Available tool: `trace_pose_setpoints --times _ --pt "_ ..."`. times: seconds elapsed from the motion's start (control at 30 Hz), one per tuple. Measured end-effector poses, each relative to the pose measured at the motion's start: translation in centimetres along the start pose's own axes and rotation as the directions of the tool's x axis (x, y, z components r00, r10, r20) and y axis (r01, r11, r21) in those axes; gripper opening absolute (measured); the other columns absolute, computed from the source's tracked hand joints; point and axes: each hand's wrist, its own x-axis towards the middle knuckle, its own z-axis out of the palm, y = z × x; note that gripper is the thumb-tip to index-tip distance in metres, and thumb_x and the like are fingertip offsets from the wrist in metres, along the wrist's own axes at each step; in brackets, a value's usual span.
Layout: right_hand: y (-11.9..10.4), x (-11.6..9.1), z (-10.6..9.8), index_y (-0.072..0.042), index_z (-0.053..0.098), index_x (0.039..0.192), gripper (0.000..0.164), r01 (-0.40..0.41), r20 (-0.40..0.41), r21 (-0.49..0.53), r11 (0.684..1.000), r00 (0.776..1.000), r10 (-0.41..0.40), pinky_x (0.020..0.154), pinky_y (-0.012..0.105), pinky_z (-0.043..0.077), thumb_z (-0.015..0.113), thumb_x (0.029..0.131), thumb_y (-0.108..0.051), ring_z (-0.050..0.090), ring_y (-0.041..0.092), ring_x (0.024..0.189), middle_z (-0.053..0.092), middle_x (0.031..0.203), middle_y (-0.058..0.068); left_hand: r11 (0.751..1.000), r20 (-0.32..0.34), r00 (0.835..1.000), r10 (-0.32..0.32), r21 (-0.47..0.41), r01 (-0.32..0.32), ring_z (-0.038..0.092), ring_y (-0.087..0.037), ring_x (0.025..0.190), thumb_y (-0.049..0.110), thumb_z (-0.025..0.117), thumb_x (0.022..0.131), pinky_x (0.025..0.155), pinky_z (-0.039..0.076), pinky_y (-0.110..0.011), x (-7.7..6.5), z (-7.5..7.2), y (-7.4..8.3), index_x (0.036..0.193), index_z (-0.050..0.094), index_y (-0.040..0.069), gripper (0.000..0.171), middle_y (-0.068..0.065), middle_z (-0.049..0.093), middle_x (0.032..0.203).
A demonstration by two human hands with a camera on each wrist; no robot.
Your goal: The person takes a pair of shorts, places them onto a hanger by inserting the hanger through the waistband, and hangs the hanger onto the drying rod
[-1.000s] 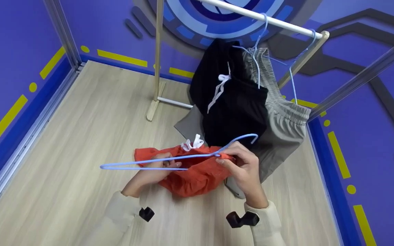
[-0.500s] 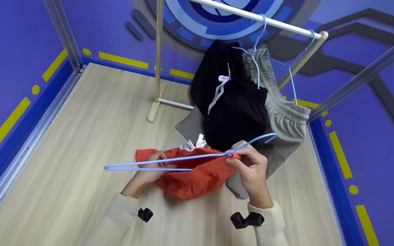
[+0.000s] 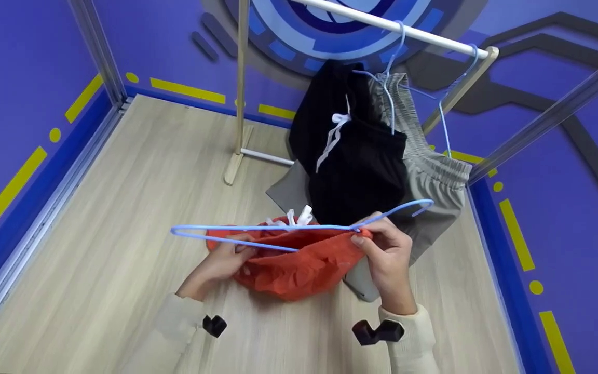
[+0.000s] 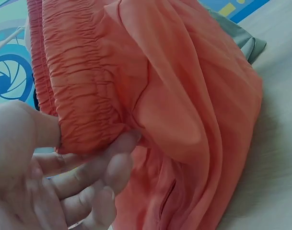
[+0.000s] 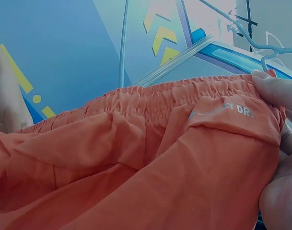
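The orange-red shorts [image 3: 299, 275] hang between the two hands in the head view, waistband up and white drawstring [image 3: 304, 215] at the far side. My left hand [image 3: 226, 259] grips the waistband's left end; in the left wrist view the thumb goes behind the elastic [image 4: 78, 96] and the fingers curl below it. With the right hand [image 3: 390, 246] I pinch the waistband's right end together with a light-blue hanger [image 3: 257, 227] near its hook. One lower part of the hanger passes into the waist opening; its other end juts out left, above the left hand.
Behind stands a clothes rack with a white rail [image 3: 366, 18]. Black shorts [image 3: 358, 171] and grey pants [image 3: 434, 192] hang there on blue hangers. Grey cloth reaches the wood-patterned floor [image 3: 138, 208]. Blue walls stand around.
The right hand, hanger and waistband end have shifted right, stretching the shorts wider. The hanger's left end has risen and moved right. My left hand has moved slightly left and now shows below the hanger.
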Motion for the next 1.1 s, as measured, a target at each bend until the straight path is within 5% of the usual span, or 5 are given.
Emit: trace_pose_setpoints --times 0.3,0.57,0.67,0.83,1.1 --pt "0.1 -0.1 -0.4 0.006 0.063 0.083 0.025 -0.013 -0.062 0.031 0.999 0.998 0.014 0.062 0.023 0.046 0.056 0.070 0.026 0.053 0.017 0.074 0.060 0.080 0.008 0.982 -0.039 0.998 -0.041 -0.184 0.033 0.062 -0.026 0.066 0.005 0.047 0.091 0.055 0.046 -0.029 0.2 -0.7 -0.8 0.121 0.048 0.010 0.030 -0.005 0.061 0.076" --pt "0.2 0.0 -1.3 0.009 0.062 0.085 0.023 -0.033 -0.143 0.043 0.999 0.989 0.038 0.064 0.021 0.045 0.054 0.072 0.027 0.052 0.015 0.075 0.057 0.081 0.007 0.877 -0.105 0.993 0.053 -0.471 -0.097 0.056 -0.014 0.057 0.013 0.055 0.088 0.054 0.046 -0.026 -0.9 -1.9 0.8 0.111 0.054 0.003 0.025 -0.001 0.064 0.082" --pt "0.4 0.0 -1.8 0.011 0.062 0.085 0.021 -0.032 -0.157 0.035 0.999 0.987 0.038 0.064 0.021 0.046 0.055 0.072 0.026 0.053 0.016 0.075 0.057 0.081 0.008 0.864 -0.099 0.989 0.106 -0.483 -0.141 0.059 -0.012 0.064 0.016 0.053 0.090 0.056 0.048 -0.024 -1.4 -2.4 1.4 0.107 0.056 0.003 0.022 -0.001 0.065 0.089" --pt "0.7 0.0 -2.2 0.013 0.061 0.086 0.019 -0.029 -0.167 0.006 1.000 0.986 0.030 0.065 0.022 0.046 0.055 0.073 0.025 0.053 0.017 0.075 0.058 0.080 0.009 0.858 -0.045 0.976 0.211 -0.469 -0.207 0.062 -0.019 0.097 0.017 0.048 0.093 0.080 0.051 -0.028 -2.0 -3.0 2.0 0.117 0.055 -0.001 0.032 -0.006 0.065 0.110" --pt "0.9 -0.2 -2.4 0.014 0.061 0.088 0.019 -0.030 -0.173 -0.008 1.000 0.985 0.028 0.065 0.022 0.047 0.056 0.073 0.025 0.054 0.017 0.075 0.058 0.081 0.010 0.861 -0.083 0.973 0.217 -0.454 -0.231 0.058 -0.013 0.079 0.018 0.047 0.093 0.074 0.047 -0.027 -2.6 -3.5 2.9 0.102 0.060 -0.004 0.028 -0.002 0.065 0.085"
